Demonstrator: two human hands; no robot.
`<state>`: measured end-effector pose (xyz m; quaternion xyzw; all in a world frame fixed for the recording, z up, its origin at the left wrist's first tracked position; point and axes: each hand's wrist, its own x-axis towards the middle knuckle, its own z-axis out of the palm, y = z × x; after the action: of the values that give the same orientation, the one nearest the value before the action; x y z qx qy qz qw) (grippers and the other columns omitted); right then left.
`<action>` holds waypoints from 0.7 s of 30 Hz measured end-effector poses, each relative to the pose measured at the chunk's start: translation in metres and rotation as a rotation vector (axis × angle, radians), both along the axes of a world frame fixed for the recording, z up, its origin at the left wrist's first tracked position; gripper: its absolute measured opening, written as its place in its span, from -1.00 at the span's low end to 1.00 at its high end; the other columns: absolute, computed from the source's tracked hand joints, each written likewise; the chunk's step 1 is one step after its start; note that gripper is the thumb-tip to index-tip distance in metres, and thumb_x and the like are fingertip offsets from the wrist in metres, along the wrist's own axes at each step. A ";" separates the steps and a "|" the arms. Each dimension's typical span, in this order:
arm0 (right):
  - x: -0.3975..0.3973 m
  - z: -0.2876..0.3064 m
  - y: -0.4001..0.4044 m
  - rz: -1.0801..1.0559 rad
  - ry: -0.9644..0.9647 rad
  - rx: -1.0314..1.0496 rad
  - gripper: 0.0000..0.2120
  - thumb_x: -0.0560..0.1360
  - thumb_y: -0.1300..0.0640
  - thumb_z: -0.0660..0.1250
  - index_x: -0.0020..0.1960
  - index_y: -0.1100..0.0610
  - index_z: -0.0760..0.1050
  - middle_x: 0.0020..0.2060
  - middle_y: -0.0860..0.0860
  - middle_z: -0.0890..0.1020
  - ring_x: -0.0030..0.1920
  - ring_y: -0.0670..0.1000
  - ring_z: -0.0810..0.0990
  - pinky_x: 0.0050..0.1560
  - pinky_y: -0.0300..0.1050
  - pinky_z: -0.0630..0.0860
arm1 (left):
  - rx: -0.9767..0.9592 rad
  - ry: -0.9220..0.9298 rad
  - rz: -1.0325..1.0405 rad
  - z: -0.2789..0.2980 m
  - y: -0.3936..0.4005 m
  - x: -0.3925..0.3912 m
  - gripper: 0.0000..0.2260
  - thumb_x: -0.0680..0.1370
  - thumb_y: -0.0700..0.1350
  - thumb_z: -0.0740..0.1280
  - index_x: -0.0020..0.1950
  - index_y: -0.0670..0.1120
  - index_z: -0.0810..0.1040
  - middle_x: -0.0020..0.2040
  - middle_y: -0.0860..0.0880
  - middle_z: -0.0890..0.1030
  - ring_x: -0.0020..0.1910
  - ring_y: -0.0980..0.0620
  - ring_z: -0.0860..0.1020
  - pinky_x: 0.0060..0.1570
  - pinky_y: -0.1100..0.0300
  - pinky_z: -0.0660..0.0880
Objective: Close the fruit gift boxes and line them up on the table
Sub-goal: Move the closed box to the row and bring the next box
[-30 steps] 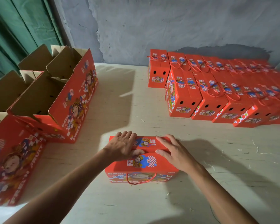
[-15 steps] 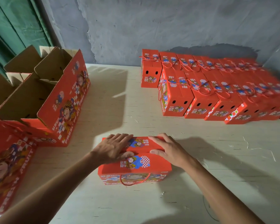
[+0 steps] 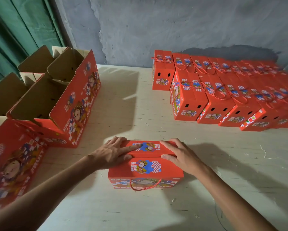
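Note:
A red fruit gift box (image 3: 145,167) lies on the pale table (image 3: 123,210) right in front of me, its two top flaps folded down and its red rope handle (image 3: 145,187) hanging on the near side. My left hand (image 3: 114,153) lies over the box's left end, fingers spread on the far flap and thumb at the seam. My right hand (image 3: 180,155) holds the right end the same way. Two rows of closed red boxes (image 3: 223,97) stand lined up at the back right.
Several open boxes (image 3: 56,100) with brown flaps standing up fill the left side, and one more (image 3: 11,164) stands at the near left. A grey wall and a green curtain (image 3: 20,27) lie behind the table. Bare tabletop separates the open boxes from the closed rows.
Both hands have stayed on the box top, pressing the flaps together. My left index finger has slid a little further across the far flap. The box has not moved.

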<state>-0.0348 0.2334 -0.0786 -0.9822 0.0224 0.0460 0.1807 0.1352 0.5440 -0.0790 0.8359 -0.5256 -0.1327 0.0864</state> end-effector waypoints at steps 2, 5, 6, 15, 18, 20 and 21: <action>-0.002 -0.001 0.002 -0.002 -0.014 0.007 -0.35 0.55 -0.45 0.02 0.60 -0.30 0.15 0.40 -0.08 0.32 0.31 0.02 0.49 0.21 0.00 0.56 | 0.003 0.027 0.009 0.002 -0.001 -0.002 -0.54 0.62 0.41 -0.13 0.53 0.53 -0.07 0.39 -0.06 0.28 0.36 -0.05 0.29 0.47 -0.07 0.25; -0.007 -0.005 0.008 0.020 -0.072 0.014 -0.42 0.60 -0.39 0.04 0.60 -0.31 0.16 0.56 -0.10 0.24 0.46 0.02 0.40 0.31 0.06 0.53 | -0.138 0.104 0.066 -0.001 0.001 -0.011 -0.59 0.67 0.30 0.08 0.53 0.46 0.21 0.45 -0.06 0.30 0.39 -0.05 0.26 0.48 -0.06 0.25; -0.007 -0.005 0.009 0.030 -0.092 0.008 -0.43 0.62 -0.37 0.04 0.60 -0.30 0.16 0.59 -0.12 0.20 0.49 0.02 0.36 0.31 0.09 0.53 | -0.209 0.123 0.077 -0.002 0.002 -0.013 -0.61 0.67 0.25 0.14 0.52 0.40 0.29 0.48 -0.06 0.32 0.42 -0.06 0.25 0.48 -0.06 0.26; -0.009 -0.004 0.013 0.041 -0.049 -0.177 -0.41 0.62 -0.34 -0.15 0.63 -0.29 -0.02 0.65 -0.20 -0.02 0.55 0.13 0.27 0.34 0.14 0.51 | 0.011 0.125 -0.039 0.001 0.015 -0.009 -0.46 0.70 0.23 -0.16 0.67 0.18 -0.20 0.68 0.09 -0.18 0.63 0.12 -0.29 0.61 -0.10 -0.21; -0.011 -0.002 0.015 0.067 -0.077 -0.180 -0.37 0.61 -0.31 -0.15 0.65 -0.18 0.05 0.66 -0.15 0.03 0.56 0.18 0.28 0.44 0.10 0.42 | 0.035 0.121 -0.043 0.001 0.021 -0.010 -0.43 0.73 0.07 -0.07 0.68 -0.03 -0.21 0.68 -0.01 -0.20 0.64 0.07 -0.28 0.62 -0.11 -0.19; -0.014 -0.002 0.014 0.065 -0.099 -0.170 -0.34 0.62 -0.28 -0.10 0.66 -0.06 0.10 0.66 -0.08 0.05 0.57 0.16 0.29 0.44 0.06 0.38 | 0.071 0.100 -0.050 0.002 0.021 -0.010 -0.39 0.71 0.07 -0.05 0.67 -0.08 -0.23 0.68 -0.07 -0.20 0.64 0.02 -0.27 0.62 -0.09 -0.19; -0.016 -0.001 0.013 0.052 -0.112 -0.136 -0.34 0.63 -0.25 -0.03 0.65 0.00 0.16 0.65 -0.06 0.09 0.57 0.14 0.30 0.43 0.06 0.39 | 0.098 0.089 -0.054 0.001 0.021 -0.009 -0.38 0.71 0.07 -0.02 0.67 -0.08 -0.25 0.67 -0.07 -0.22 0.64 0.01 -0.28 0.62 -0.07 -0.22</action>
<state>-0.0507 0.2462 -0.0793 -0.9935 -0.0099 -0.0059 0.1134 0.1258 0.5648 -0.0776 0.8179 -0.5364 -0.1977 0.0650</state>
